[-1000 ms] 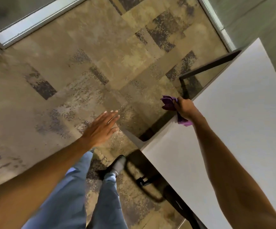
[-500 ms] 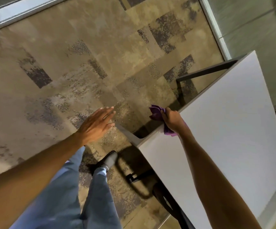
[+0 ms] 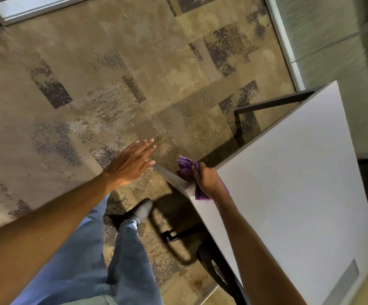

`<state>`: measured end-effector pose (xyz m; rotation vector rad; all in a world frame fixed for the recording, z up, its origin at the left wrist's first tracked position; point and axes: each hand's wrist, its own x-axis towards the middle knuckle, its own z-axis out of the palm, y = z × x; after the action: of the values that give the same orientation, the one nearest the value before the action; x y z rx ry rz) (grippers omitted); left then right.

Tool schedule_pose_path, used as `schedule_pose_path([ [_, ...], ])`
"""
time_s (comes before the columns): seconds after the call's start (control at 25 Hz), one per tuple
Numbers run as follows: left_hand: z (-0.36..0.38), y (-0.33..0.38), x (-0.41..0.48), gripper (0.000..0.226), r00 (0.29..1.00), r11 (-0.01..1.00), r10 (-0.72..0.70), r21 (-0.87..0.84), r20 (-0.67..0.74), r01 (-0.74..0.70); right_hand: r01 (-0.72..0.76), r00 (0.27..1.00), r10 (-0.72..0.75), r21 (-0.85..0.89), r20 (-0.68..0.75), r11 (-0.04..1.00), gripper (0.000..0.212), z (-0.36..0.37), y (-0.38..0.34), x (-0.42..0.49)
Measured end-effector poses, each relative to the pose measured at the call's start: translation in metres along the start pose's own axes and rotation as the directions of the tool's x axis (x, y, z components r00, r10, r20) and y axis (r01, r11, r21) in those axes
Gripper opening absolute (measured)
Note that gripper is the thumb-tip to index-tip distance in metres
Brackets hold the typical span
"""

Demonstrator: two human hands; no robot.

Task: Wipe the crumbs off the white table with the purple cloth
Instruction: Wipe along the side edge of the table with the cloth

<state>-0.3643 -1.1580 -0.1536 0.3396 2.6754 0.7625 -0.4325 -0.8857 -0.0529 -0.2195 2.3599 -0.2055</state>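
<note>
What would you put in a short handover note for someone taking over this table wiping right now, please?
Right hand: closed around the bunched purple cloth, at the near-left corner of the white table, cloth partly over the edge.
Left hand: open, flat, empty, held off the table's corner above the carpet.
Done: the visible tabletop looks clean; I can't make out crumbs at this sharpness.
Left: finish the pass at this corner, then check the rest of the top up close.
</note>
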Motion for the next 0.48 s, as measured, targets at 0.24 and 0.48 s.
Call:
schedule_pose_path([
  [0.24, 0.003, -0.003, -0.017, 0.062, 1.0, 1.0, -0.013, -0.005, 0.017, 0.013, 0.041, 0.999, -0.041, -0.011, 0.025, 0.999, 0.033, 0.02, -0.02, -0.013],
  [0.48, -0.004, -0.003, -0.022, 0.06, 1.0, 1.0, -0.022, -0.01, 0.022, 0.022, 0.131, 0.99, -0.126, -0.108, 0.056, 0.985, 0.036, 0.039, -0.035, -0.026],
])
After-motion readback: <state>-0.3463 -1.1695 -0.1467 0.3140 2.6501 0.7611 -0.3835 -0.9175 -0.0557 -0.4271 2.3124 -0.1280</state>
